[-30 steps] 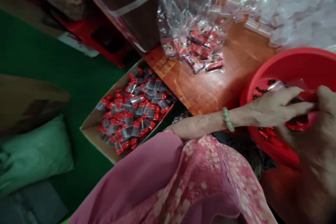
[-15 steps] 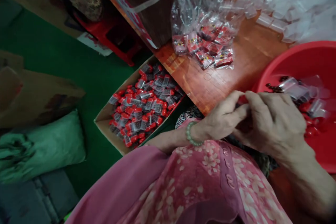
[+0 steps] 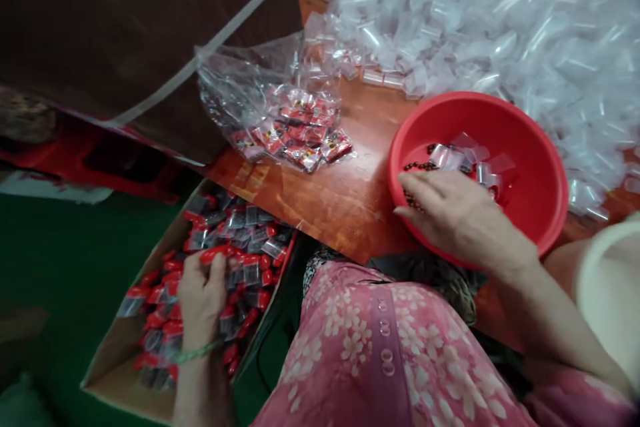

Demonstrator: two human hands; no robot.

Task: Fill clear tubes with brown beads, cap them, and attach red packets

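Container with a red cap (image 3: 214, 254) lies at the fingertips of the left hand (image 3: 203, 293), whose thumb and fingers are bent around it; whether they grip it or have let go, I cannot tell. More red-capped clear containers (image 3: 253, 273) lie heaped around that hand in a cardboard box (image 3: 120, 363). Behind its fingers, a green bracelet (image 3: 197, 351) circles the wrist.

The right hand (image 3: 450, 210) reaches over a red basin (image 3: 533, 147), relaxed and unclenched, thumb apart from the fingers. Dark beads (image 3: 420, 165) lie by its fingertips, and clear plastic pieces (image 3: 485, 173) just beyond its knuckles. Between the hands and farther off, a transparent bag (image 3: 240, 83) with red packets (image 3: 305, 130) rests on the table (image 3: 345, 210).
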